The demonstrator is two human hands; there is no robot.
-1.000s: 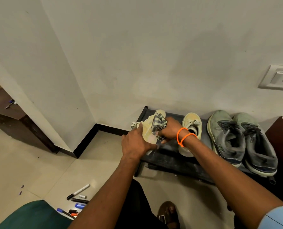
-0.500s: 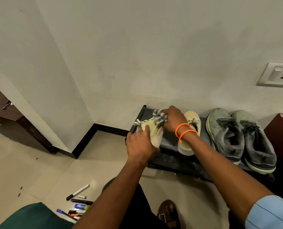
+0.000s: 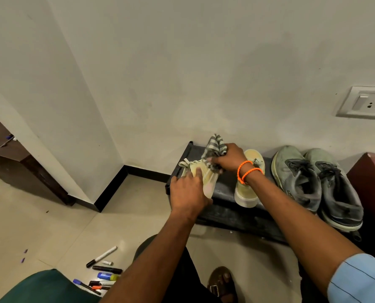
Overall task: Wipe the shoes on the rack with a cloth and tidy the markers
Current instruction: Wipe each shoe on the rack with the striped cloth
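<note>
While the left hand (image 3: pixel 187 190) is gripping the light, stiff shoe (image 3: pixel 206 178) at 9 o'clock on the rack (image 3: pixel 226 206), the right hand (image 3: pixel 227 157) is pinching the soft, limp cloth (image 3: pixel 215 146).

1. The rack (image 3: pixel 226 212) stands against the wall, on the floor, just right of the room's corner.
2. At the rack's left end the left hand (image 3: pixel 187 194) holds a shoe (image 3: pixel 208 180); the right hand (image 3: pixel 228 159) presses a cloth (image 3: pixel 215 147) on its far part.
3. To the right a second shoe (image 3: pixel 247 191) stands on the rack, then a pair of sneakers (image 3: pixel 313 184).
4. The markers (image 3: pixel 103 272) lie on the floor, near left of the rack.
</note>
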